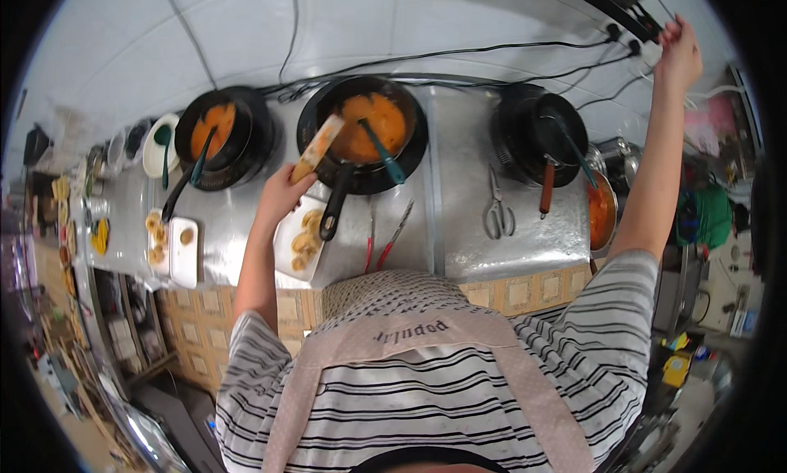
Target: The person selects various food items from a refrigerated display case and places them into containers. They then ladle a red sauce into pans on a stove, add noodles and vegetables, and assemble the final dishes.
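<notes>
My left hand [286, 191] grips a flat wooden spatula [318, 146] stained with orange sauce, its blade over the left rim of the middle frying pan [338, 196]. Orange sauce [372, 125] lies in that pan, with a teal-handled utensil [384, 153] leaning in it. Just below my left hand, a white tray [289, 261] holds several pale yellow food pieces [305, 239]. My right hand [678, 55] is raised at the upper right, beside a dark rack or shelf [639, 21] on the wall; its fingers are curled, and whether they hold something cannot be made out.
Another pan with orange sauce [206, 135] stands at left, near white trays [184, 251]. At right are an empty-looking dark pan [547, 138], kitchen scissors [498, 215] and a metal pot of red-orange sauce [601, 215]. Red-handled tongs [387, 251] lie near the counter's front edge. Black cables [461, 50] run along the wall.
</notes>
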Demonstrator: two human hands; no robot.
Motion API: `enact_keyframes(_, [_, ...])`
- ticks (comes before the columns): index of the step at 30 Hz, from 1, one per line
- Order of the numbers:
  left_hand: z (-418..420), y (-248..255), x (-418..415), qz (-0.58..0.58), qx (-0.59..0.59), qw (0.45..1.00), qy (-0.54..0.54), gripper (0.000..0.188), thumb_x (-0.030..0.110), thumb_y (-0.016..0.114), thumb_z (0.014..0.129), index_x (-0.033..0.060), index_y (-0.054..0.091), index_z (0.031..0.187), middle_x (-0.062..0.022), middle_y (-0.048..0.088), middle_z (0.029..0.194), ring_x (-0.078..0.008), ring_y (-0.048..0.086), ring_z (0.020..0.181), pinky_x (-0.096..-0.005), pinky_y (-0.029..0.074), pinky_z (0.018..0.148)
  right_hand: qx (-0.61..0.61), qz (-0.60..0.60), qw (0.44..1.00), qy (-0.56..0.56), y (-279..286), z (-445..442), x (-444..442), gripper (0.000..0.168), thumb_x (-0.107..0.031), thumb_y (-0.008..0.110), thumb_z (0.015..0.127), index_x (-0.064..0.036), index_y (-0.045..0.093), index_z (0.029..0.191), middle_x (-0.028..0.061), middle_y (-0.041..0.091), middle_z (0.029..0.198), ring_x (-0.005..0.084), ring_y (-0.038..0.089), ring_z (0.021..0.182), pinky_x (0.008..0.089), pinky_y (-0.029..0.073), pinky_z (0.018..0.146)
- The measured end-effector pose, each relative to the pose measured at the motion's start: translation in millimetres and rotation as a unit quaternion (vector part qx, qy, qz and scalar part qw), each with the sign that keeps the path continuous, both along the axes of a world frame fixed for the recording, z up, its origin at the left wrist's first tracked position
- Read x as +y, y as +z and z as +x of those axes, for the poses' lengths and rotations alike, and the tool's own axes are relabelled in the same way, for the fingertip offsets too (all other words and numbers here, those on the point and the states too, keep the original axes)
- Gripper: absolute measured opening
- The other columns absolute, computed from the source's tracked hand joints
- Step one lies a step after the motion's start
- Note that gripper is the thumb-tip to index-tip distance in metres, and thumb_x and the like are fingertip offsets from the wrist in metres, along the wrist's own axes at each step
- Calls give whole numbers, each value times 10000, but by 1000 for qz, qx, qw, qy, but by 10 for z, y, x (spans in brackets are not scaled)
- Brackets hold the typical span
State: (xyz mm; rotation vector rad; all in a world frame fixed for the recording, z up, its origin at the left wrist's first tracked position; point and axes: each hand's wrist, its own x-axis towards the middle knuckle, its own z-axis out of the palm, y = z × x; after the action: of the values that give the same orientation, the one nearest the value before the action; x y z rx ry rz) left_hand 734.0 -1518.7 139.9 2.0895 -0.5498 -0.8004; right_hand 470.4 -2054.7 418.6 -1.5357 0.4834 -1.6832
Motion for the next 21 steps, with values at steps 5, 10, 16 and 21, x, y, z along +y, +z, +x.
enact_keyframes(5, [107, -174, -47, 25, -13, 1000, -5, 387, 360, 695, 776, 25, 593, 940, -6, 537, 614, -87, 484, 444, -237, 390, 396, 140, 151, 961, 185, -1324, 591, 1720, 248, -231, 535, 924, -19, 622, 1020, 5, 585, 701, 55, 485, 572, 190, 388, 522])
enact_keyframes(10, [354, -188, -36, 4, 121, 991, -56, 310, 295, 708, 779, 33, 592, 901, 25, 498, 606, -35, 422, 428, -194, 328, 360, 275, 326, 844, 324, -2486, 1257, 2553, 205, -215, 542, 918, -51, 641, 991, -18, 536, 676, 42, 452, 558, 179, 362, 493])
enact_keyframes(16, [484, -181, 48, 6, 146, 986, -79, 305, 271, 723, 766, 26, 589, 889, 32, 496, 605, -29, 406, 416, -186, 307, 357, 339, 281, 811, 384, -2772, 1654, 2670, 211, -228, 521, 932, -59, 638, 980, -49, 506, 657, 23, 421, 572, 172, 337, 512])
enact_keyframes(21, [522, -221, 63, 9, 152, 985, -85, 308, 267, 728, 762, 23, 586, 885, 29, 485, 599, -29, 400, 412, -187, 296, 356, 369, 195, 822, 388, -2843, 1791, 2663, 165, -172, 560, 904, -41, 648, 953, -34, 545, 685, 41, 461, 602, 182, 362, 529])
